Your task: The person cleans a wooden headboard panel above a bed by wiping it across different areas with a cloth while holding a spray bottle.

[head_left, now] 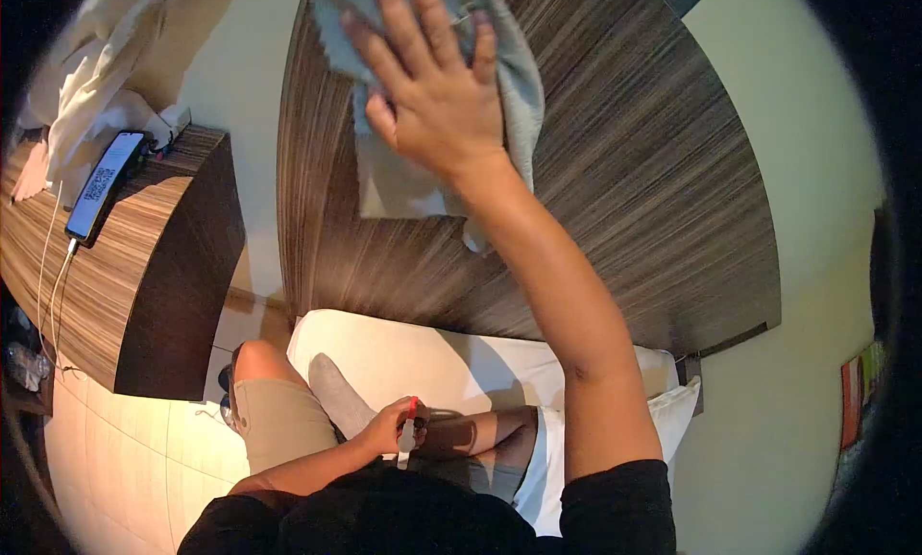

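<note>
My right hand (437, 104) lies flat with spread fingers on a pale grey-blue cloth (523, 94). Under it, the cloth rests against a dark wood-grain headboard (653, 161), partly folded, with its lower edge hanging loose. Close to my lap, my left hand (386, 428) is closed around a small object with a red top (413, 407) and a pale body. Its exact kind is hard to make out.
A white mattress (403, 339) lies below the headboard, under my legs. At left, a wood-grain bedside cabinet (182, 238) carries a phone (104, 188) with a plugged-in white cable (60, 286). Beige fabric (101, 65) hangs above it.
</note>
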`<state>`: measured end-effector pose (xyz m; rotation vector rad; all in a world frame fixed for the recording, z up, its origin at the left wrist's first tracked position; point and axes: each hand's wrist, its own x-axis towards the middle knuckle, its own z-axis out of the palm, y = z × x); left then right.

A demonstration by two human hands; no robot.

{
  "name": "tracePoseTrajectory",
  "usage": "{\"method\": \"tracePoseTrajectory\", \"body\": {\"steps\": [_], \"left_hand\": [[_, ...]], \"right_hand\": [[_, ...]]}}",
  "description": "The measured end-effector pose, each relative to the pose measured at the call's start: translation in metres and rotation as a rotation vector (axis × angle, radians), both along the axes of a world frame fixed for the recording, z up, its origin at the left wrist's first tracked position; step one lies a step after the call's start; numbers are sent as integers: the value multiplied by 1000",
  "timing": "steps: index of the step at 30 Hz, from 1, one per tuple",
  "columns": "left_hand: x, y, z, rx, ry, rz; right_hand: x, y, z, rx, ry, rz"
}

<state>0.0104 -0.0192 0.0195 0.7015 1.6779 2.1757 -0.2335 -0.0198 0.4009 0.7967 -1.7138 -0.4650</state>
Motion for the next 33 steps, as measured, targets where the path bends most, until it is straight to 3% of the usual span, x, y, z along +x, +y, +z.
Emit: {"method": "tracePoseTrajectory", "body": {"steps": [4,9,13,15,18,21,22,24,26,29,31,33], "left_hand": [[-2,2,-16,-2,132,54],[-1,3,-9,89,262,141],[1,0,-1,-10,267,95],[5,0,1,52,-35,24],[5,4,-5,88,-35,28],[1,1,-2,61,179,87],[5,2,-10,170,-88,-35],[1,8,-18,175,16,-13],[5,11,-26,167,118,9],[11,20,-56,222,-128,-13],[9,10,-31,238,-171,-38],[6,6,-27,178,-17,-44]], "right_hand": [[8,18,-22,200,-146,-6],[14,72,-33,218,-196,-12],[26,122,-21,72,-147,-153],[26,144,-7,4,-135,-200],[20,161,21,-185,-41,-131],[14,152,38,-304,81,-35],[13,143,36,-404,86,-73],[11,121,26,-553,47,-121],[7,93,11,-504,37,-102],[12,53,-20,-390,-51,-151],[14,31,-44,-318,-139,-222],[8,13,-70,-267,-164,-52]]}}
